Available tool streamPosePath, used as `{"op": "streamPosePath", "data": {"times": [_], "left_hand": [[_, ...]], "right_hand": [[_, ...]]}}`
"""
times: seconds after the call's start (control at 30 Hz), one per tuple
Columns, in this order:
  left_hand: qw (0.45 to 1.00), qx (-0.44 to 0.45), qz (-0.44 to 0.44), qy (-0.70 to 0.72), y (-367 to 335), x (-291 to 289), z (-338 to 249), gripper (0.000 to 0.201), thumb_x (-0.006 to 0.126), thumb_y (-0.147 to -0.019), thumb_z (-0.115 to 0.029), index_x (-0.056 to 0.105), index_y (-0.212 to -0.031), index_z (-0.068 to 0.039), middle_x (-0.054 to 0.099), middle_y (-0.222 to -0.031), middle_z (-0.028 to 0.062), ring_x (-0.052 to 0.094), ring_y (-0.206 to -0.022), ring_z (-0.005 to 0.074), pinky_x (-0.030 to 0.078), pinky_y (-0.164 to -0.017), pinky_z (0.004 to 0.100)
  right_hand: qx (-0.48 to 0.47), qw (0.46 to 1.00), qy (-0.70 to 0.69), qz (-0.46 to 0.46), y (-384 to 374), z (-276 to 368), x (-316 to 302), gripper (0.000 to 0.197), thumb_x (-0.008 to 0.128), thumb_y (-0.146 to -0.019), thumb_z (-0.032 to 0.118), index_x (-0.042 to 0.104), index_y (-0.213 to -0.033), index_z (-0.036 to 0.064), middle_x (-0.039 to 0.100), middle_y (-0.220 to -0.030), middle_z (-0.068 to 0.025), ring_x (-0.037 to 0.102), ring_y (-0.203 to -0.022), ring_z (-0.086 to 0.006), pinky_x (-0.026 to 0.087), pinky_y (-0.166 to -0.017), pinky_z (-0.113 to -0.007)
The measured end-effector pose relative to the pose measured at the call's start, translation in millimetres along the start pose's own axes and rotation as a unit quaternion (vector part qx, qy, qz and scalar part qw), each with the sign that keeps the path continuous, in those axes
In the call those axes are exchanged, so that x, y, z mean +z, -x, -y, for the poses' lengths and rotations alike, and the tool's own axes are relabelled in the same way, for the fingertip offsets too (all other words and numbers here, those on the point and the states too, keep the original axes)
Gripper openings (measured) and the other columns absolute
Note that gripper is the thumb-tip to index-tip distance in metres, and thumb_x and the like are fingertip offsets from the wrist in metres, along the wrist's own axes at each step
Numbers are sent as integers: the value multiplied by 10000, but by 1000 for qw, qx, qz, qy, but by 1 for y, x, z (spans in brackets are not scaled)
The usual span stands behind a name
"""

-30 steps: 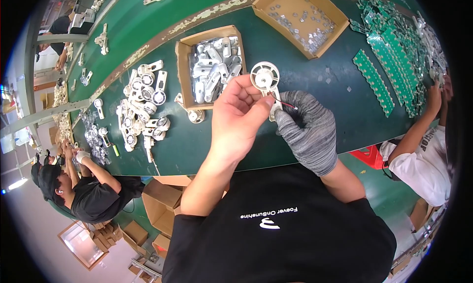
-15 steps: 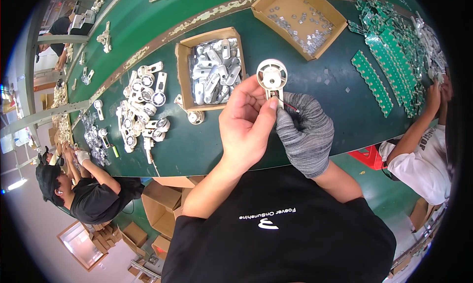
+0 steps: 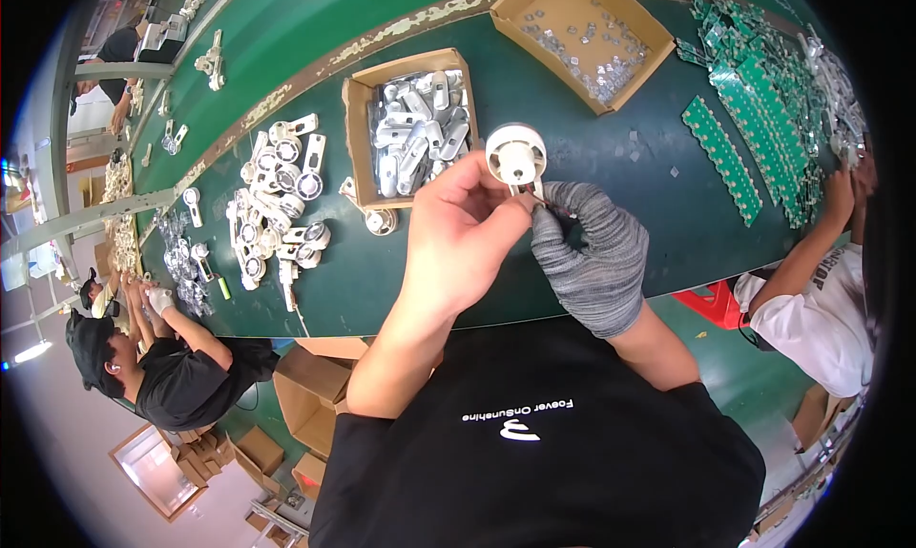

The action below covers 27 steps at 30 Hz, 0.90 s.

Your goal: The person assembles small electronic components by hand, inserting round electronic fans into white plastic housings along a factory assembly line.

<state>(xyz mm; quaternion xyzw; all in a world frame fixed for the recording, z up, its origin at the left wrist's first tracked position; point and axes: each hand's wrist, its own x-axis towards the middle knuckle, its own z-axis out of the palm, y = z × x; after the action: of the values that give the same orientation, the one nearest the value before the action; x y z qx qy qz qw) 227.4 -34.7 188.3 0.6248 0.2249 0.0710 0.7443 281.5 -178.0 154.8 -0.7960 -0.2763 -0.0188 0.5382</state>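
Note:
My left hand (image 3: 463, 233), bare, is closed round the handle of a small white fan housing (image 3: 516, 155). The housing's round head, with a hub in its middle, points up and away from me. My right hand (image 3: 596, 252), in a grey knit fingerless-looking glove, pinches at the lower end of the same handle; its fingertips partly hide what they grip there. Left of my hands, an open cardboard box (image 3: 357, 133) holds many silver-grey handle covers (image 3: 415, 152). Beside that box lies a single white fan housing (image 3: 380, 221).
A pile of white fan housings (image 3: 277, 200) lies on the green table (image 3: 382, 281) at left. A cardboard tray (image 3: 534, 0) of small metal pieces stands at the back. Green circuit boards (image 3: 754, 100) are heaped at right. Co-workers sit at left (image 3: 181, 376) and right (image 3: 811, 310).
The fan housing has tipped, so its head shows more from the side and sits slightly nearer and to the left. Both hands keep hold; my left hand has shifted slightly left.

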Motion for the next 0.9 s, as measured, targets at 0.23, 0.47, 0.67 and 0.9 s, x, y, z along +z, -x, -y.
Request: {"op": "streamPosePath", "data": {"times": [0.23,0.47,0.67,0.9], "left_hand": [[998,-36,13,50,-1,-1,0,217,661,-963,25,670,-1179,1,685,-1025,-18,609,-934,42,485,-830,219],[986,56,3,-158,-75,-37,-44,254,676,-956,-22,659,-1205,28,686,-893,-14,609,-805,46,497,-733,224],[979,61,-138,-136,-193,-118,-73,543,711,-964,-183,524,-1384,105,719,-1173,165,693,-1029,187,546,-884,305],[886,75,-225,-398,-223,-147,-19,607,744,-912,-321,572,-1351,61,672,-1267,246,650,-1185,367,510,-1003,421]], "right_hand": [[7,999,-32,24,-4,-2,-6,230,799,-858,99,689,-1057,66,725,-835,-105,731,-734,-229,570,-681,-339],[43,994,-74,70,-16,-30,-33,323,799,-886,135,681,-1173,43,730,-819,-85,708,-688,-185,558,-671,-292],[89,992,-62,69,-25,-48,-40,292,777,-887,107,700,-1158,31,741,-862,-104,712,-729,-172,562,-696,-293],[44,995,7,89,-24,-64,-22,229,778,-872,122,726,-1077,34,749,-904,-135,729,-738,-253,580,-688,-337]]}}
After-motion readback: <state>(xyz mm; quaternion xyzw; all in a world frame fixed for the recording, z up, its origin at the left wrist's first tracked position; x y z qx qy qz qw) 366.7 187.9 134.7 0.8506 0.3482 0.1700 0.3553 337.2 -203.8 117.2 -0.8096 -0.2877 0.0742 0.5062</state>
